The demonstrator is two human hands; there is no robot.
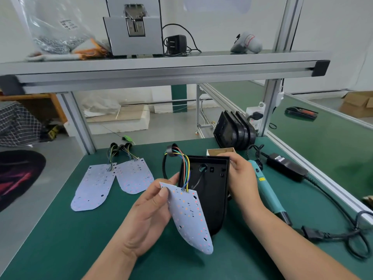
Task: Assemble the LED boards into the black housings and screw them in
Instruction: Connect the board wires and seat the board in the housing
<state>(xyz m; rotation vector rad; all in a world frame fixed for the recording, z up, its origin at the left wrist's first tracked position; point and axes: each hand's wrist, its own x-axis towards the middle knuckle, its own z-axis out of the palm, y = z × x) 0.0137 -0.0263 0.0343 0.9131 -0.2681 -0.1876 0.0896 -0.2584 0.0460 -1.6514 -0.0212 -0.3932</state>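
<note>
My left hand (150, 215) pinches a white LED board (189, 217) by its upper left corner, held tilted above the green mat. Coloured wires (184, 168) run from the board up to a black grommet (171, 151). My right hand (240, 178) grips the right edge of an open black housing (210, 190), which stands tilted just behind the board. A black cable passes through the round hole in the housing's back. Two more LED boards (113, 182) with wires lie flat on the mat to the left.
A teal electric screwdriver (266, 190) lies right of the housing, with its black power adapter (286, 166) and cable beyond. A stack of black housings (234, 132) leans at the back. A small cardboard box (221, 152) sits behind my right hand. An aluminium shelf (161, 67) spans overhead.
</note>
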